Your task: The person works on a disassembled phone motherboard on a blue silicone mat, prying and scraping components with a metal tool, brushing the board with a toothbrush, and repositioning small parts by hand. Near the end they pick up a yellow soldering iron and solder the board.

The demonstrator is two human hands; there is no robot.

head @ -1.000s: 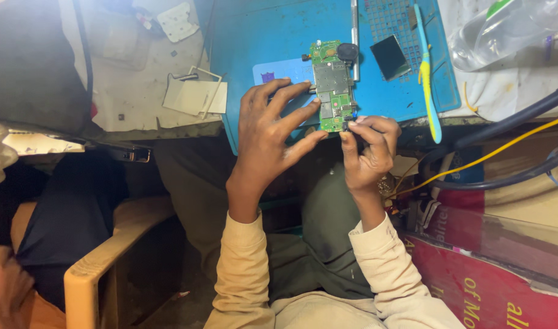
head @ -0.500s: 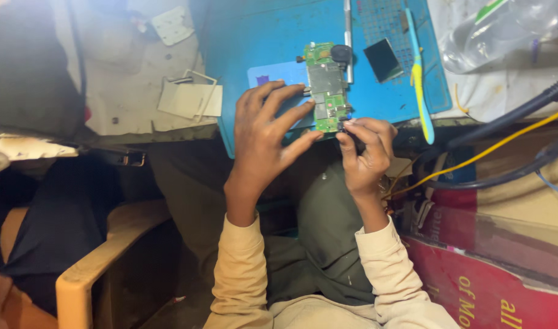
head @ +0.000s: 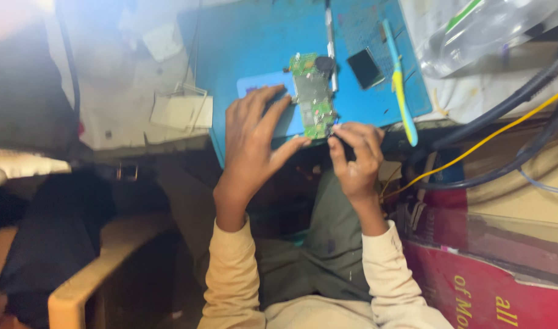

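Note:
A narrow green circuit board [head: 314, 94] with a round black part at its far end is held above a blue work mat [head: 248, 42]. My left hand [head: 254, 140] has its fingers spread, with the index finger along the board's left edge and the thumb under its near end. My right hand [head: 353, 152] pinches the board's near right corner with thumb and fingertips. Whether a small tool sits in that pinch cannot be told. A pale blue flat card [head: 261, 88] lies on the mat under the board.
On the mat lie a thin metal tool [head: 331, 33], a small black square part [head: 365, 67] and a blue and yellow brush [head: 401, 100]. A clear plastic bottle [head: 492, 27] lies far right. Yellow and dark cables [head: 480, 146] cross above a red box [head: 492, 286]. A chair arm [head: 96, 268] is at left.
The hands and board keep the same hold and have drifted slightly left in view. The left thumb has closed in under the board's near end.

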